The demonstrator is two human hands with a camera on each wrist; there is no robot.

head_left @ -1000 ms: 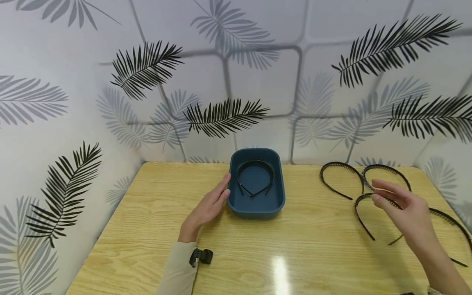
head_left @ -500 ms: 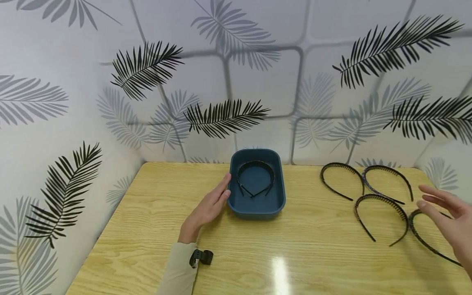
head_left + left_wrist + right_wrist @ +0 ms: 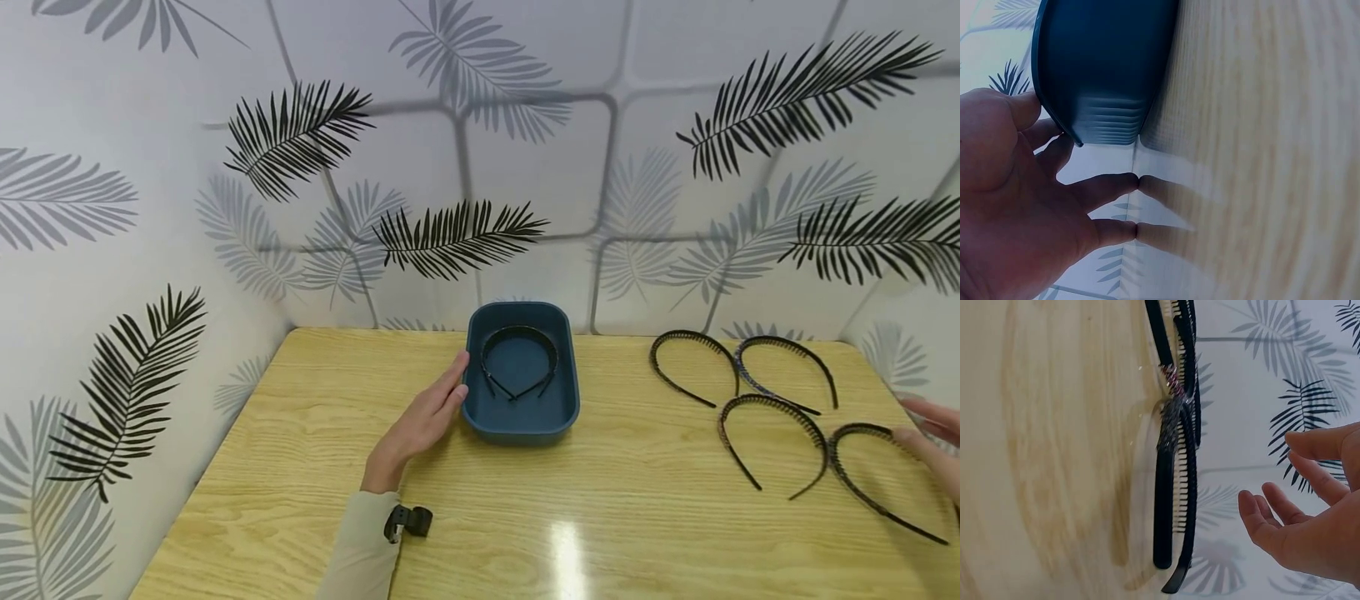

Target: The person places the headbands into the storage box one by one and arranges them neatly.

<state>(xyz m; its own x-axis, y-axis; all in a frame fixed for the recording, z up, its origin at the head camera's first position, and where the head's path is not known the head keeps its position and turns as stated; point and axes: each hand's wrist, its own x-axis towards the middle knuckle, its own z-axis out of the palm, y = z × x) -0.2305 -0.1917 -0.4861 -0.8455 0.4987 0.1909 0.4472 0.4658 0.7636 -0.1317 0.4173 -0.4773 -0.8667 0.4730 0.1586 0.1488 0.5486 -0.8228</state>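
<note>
My left hand (image 3: 420,421) rests its fingertips against the left side of a dark blue box (image 3: 521,435) on the table. In the left wrist view, the thumb and some fingers touch the rim of the box (image 3: 1100,69), while two fingertips touch the tabletop. Black headbands (image 3: 517,327) lie overlapped inside; I cannot tell how many. At the right edge, my right hand (image 3: 939,437) hovers over a toothed black headband (image 3: 885,512), fingers spread and holding nothing. The right wrist view shows that hand (image 3: 1316,519) apart from the nearest headband (image 3: 1164,506).
More toothed headbands lie on the table's right side: a black one (image 3: 693,335), one with a bluish pattern (image 3: 787,341) and one (image 3: 772,399) in front of them. The wooden table (image 3: 465,533) meets a leaf-patterned wall covering (image 3: 532,183) at its back edge.
My right hand has moved rightward, from above the front middle headband to the rightmost one, partly leaving the head view. The left hand and the box have stayed put.
</note>
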